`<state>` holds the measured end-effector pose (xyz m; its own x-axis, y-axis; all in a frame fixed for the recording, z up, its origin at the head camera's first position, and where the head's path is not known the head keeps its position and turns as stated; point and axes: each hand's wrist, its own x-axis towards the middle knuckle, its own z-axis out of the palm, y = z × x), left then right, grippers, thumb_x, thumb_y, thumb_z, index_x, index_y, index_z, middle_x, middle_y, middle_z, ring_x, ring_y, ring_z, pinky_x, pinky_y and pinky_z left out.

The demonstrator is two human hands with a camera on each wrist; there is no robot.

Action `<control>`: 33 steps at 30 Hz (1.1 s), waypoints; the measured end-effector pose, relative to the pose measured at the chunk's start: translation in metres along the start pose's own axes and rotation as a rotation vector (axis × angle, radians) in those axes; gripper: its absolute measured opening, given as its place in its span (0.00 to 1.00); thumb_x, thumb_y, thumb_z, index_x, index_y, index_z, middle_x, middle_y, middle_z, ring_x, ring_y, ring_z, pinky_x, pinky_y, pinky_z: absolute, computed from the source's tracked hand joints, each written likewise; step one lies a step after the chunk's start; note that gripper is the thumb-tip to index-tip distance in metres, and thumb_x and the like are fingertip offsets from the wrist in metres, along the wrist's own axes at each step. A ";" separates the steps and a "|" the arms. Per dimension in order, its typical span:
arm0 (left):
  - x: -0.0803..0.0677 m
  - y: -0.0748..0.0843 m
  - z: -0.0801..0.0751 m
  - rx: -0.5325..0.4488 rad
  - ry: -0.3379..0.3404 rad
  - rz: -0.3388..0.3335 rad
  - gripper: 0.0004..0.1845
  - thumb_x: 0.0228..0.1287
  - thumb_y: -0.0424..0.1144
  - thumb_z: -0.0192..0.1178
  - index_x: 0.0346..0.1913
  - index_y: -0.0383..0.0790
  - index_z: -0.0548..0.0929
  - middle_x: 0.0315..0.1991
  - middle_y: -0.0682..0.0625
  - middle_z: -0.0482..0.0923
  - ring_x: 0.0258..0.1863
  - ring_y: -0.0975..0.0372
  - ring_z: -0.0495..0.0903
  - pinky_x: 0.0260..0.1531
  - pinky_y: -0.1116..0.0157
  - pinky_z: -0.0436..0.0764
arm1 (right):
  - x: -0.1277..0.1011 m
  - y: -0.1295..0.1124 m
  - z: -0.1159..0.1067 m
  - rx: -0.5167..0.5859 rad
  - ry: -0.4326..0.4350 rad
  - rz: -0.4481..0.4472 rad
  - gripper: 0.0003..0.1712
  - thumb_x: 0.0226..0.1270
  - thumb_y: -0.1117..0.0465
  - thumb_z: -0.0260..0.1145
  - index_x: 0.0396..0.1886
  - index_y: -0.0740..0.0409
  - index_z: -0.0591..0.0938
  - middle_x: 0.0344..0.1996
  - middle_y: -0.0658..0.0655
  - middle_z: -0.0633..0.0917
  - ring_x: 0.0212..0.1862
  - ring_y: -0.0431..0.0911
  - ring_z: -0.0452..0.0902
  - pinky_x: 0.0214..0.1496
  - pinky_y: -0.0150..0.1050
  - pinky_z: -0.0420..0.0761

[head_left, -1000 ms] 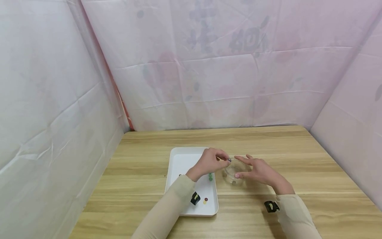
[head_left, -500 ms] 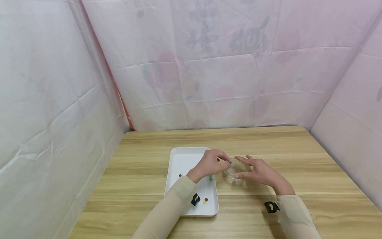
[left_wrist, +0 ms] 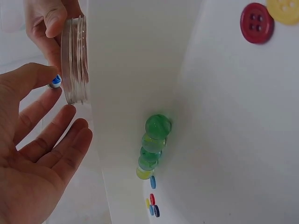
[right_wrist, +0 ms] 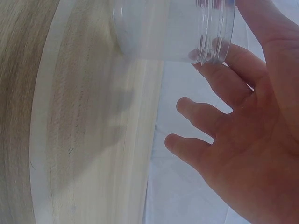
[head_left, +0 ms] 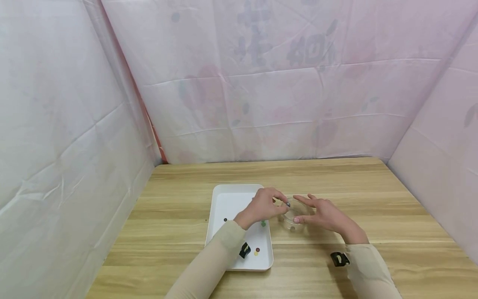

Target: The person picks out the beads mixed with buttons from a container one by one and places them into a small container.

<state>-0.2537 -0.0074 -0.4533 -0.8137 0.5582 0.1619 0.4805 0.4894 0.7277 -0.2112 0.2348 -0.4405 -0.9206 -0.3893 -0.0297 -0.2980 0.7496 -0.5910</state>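
Observation:
My left hand (head_left: 263, 206) pinches a blue marble (left_wrist: 55, 80) between thumb and index fingertip, the other fingers spread. The marble is at the left edge of the round mouth of a clear, empty-looking plastic jar (head_left: 293, 215). On the jar's other side my right hand (head_left: 325, 214) grips the threaded rim between thumb and fingers, with two fingers standing away from it in the right wrist view. The jar stands upright on the wooden table, just right of the white tray (head_left: 233, 195).
In the tray, a row of green and yellowish marbles (left_wrist: 158, 127) lies along the wall nearest the jar. A dark red button (left_wrist: 257, 23) touches a yellow button (left_wrist: 285, 9). Several small buttons (left_wrist: 152, 199) lie farther along. White cloth (head_left: 239, 116) encloses the table's back and sides.
My left hand has come down slightly, bringing the blue marble a little lower at the jar's mouth. The right hand and the jar stay in place.

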 end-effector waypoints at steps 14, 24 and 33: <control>0.000 -0.006 -0.002 -0.043 0.003 0.005 0.12 0.68 0.42 0.72 0.49 0.39 0.92 0.49 0.52 0.91 0.51 0.60 0.87 0.49 0.73 0.83 | 0.000 0.000 0.000 -0.002 0.004 -0.012 0.49 0.63 0.36 0.75 0.78 0.53 0.73 0.72 0.86 0.65 0.71 0.79 0.68 0.65 0.75 0.73; -0.002 -0.009 -0.007 -0.090 0.033 -0.007 0.14 0.66 0.42 0.74 0.50 0.40 0.92 0.50 0.52 0.91 0.51 0.61 0.88 0.49 0.73 0.84 | 0.000 0.000 0.000 0.000 0.000 -0.011 0.48 0.63 0.37 0.76 0.78 0.52 0.73 0.73 0.86 0.64 0.71 0.79 0.68 0.65 0.75 0.73; -0.002 -0.017 -0.014 -0.123 0.066 -0.032 0.15 0.67 0.44 0.72 0.52 0.41 0.91 0.50 0.51 0.91 0.49 0.66 0.87 0.48 0.73 0.84 | 0.000 0.001 -0.001 0.014 -0.005 0.003 0.49 0.63 0.35 0.75 0.78 0.53 0.73 0.73 0.85 0.64 0.73 0.79 0.65 0.66 0.74 0.72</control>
<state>-0.2644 -0.0265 -0.4563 -0.8498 0.4962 0.1779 0.4135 0.4183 0.8087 -0.2123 0.2361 -0.4404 -0.9204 -0.3893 -0.0353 -0.2914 0.7435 -0.6019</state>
